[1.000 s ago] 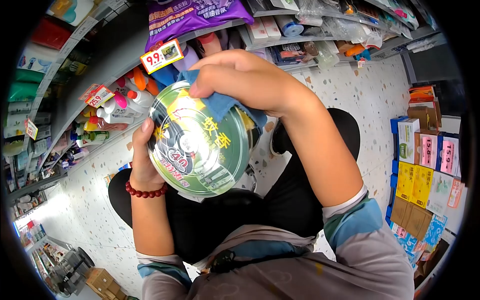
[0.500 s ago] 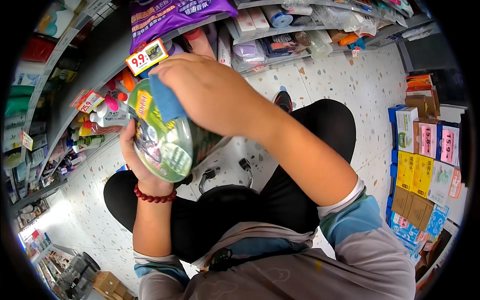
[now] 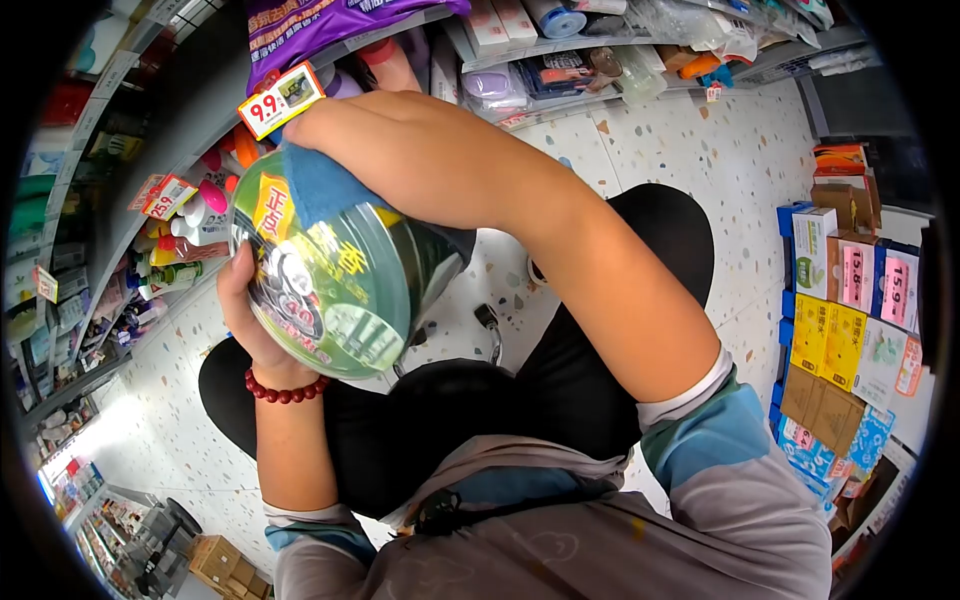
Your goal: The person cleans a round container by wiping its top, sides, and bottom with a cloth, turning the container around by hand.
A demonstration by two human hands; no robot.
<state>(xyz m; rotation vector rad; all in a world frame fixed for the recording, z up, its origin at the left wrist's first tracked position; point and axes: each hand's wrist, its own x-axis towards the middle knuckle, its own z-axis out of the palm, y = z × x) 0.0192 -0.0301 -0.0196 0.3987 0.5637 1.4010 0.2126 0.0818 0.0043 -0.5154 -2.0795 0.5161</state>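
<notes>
A round green tub (image 3: 345, 285) with a printed lid, a black-and-white cartoon and yellow characters is tilted in front of my knees. My left hand (image 3: 250, 320), with a red bead bracelet at the wrist, grips it from the lower left, thumb on the rim and the other fingers hidden beneath. My right hand (image 3: 400, 150) reaches across the top and presses a blue cloth (image 3: 325, 188) against the upper part of the tub. Most of the right fingers are hidden behind the hand and cloth.
A shelf edge with a 9.9 price tag (image 3: 282, 101) is close beyond my right hand. Bottles (image 3: 195, 250) stand on the lower shelf, and a purple bag (image 3: 340, 30) lies above. Stacked boxes (image 3: 845, 300) stand at the right. A stool leg (image 3: 488, 322) shows between my knees.
The tub has moved slightly left and down, and its lid faces me more. Both hands moved with it; the cloth stays pressed on its upper part.
</notes>
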